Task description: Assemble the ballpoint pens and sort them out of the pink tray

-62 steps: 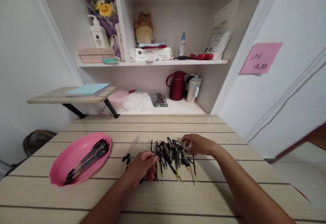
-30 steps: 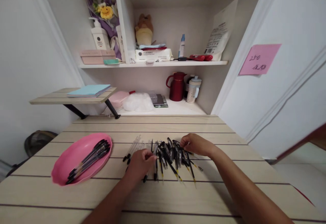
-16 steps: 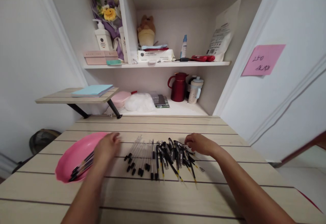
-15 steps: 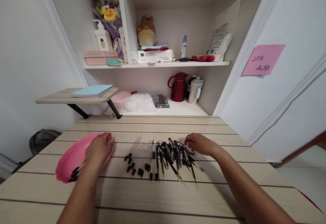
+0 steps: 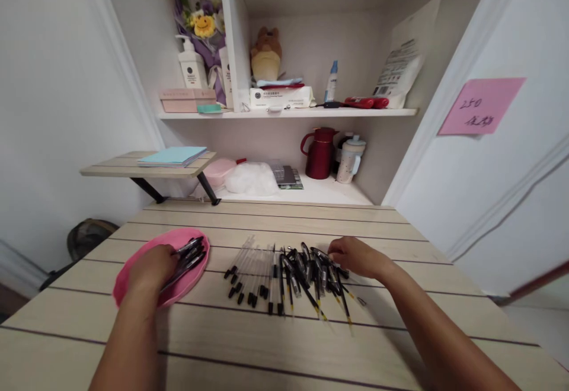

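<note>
The left hand (image 5: 152, 268) is dipping into a shallow, oval pink bowl (image 5: 162, 238), where slim black-and-clear plastic pens (image 5: 192, 255) are lying just beyond its fingers. Working well here probably is depending on a light touch: smooth barrels are likely rolling easily, so fingertips should be pressing along their length, and the wrist should be putting no weight on the rim.

In pose, the left forearm is slanting in over the near side of the bowl, back of the hand upward; its fingertips are hiding, so I cannot tell whether they are pinching a pen. The right hand (image 5: 355, 256) is curling its fingers inward beside a jumbled heap of black caps and yellow-marked refills (image 5: 306, 269); whether it is pinching anything is not showing. Between the hands, left of that heap, slim clear plastic tubes with black ends (image 5: 252, 268) are fanning across the pale wood-plank tabletop (image 5: 249, 343).
</note>
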Demonstrator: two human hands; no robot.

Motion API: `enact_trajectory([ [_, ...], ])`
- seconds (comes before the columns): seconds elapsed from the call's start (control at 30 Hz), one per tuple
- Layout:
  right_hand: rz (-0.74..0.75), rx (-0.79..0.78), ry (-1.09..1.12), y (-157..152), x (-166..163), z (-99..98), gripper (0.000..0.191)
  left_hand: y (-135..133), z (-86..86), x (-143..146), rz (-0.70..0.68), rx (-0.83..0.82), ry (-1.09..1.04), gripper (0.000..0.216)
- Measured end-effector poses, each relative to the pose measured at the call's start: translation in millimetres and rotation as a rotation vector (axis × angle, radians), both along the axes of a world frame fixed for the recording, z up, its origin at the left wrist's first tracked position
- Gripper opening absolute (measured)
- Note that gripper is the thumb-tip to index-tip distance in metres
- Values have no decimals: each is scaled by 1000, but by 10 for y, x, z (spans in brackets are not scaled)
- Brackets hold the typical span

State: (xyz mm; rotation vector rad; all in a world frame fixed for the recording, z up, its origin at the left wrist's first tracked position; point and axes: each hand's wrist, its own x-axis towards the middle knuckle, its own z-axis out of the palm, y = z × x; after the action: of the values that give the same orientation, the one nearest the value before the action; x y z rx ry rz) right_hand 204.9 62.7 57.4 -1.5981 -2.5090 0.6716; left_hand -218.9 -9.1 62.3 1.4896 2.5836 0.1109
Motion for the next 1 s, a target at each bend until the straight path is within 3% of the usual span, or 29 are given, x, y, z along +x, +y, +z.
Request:
enact_trajectory([
  [0.13, -9, 25, 88, -18, -31, 29, 19, -10, 118, 182, -13, 206, -53, 23],
  [0.17, -22, 31, 156, -34, -67, 33, 19, -12, 138, 295, -38, 299, -142, 21],
  [0.23, -65, -13, 378, -92, -189, 29, 21, -20, 147, 609, -133, 429, -536, 20],
  [0.33, -145, -256, 839, -233, -460, -5, 24, -55, 59, 1191, -267, 316, -1229, 21],
  [0.4, -133, -406, 1081, -333, -635, -39, 28, -92, -53, 1539, -329, 164, -1490, 23],
  [0.47, -154, -449, 1238, -403, -758, -79, 35, -127, -168, 1792, -360, 61, -1635, 25],
  [0.6, -261, -384, 1310, -426, -841, -150, 28, -140, -286, 1994, -297, 62, -1711, 23],
  [0.73, -247, -401, 1323, -342, -790, -148, 26, -104, -251, 1933, -286, -17, -1789, 23],
  [0.83, -248, -325, 1426, -186, -573, -73, 25, -111, -209, 1817, -282, -175, -1842, 24],
  [0.93, -348, -107, 1562, -1, -232, -2, 24, -134, -194, 1743, -280, -211, -1850, 24],
  [1.0, -341, -130, 1392, 70, -69, -8, 24, -138, -201, 1746, -250, -158, -1860, 22],
])
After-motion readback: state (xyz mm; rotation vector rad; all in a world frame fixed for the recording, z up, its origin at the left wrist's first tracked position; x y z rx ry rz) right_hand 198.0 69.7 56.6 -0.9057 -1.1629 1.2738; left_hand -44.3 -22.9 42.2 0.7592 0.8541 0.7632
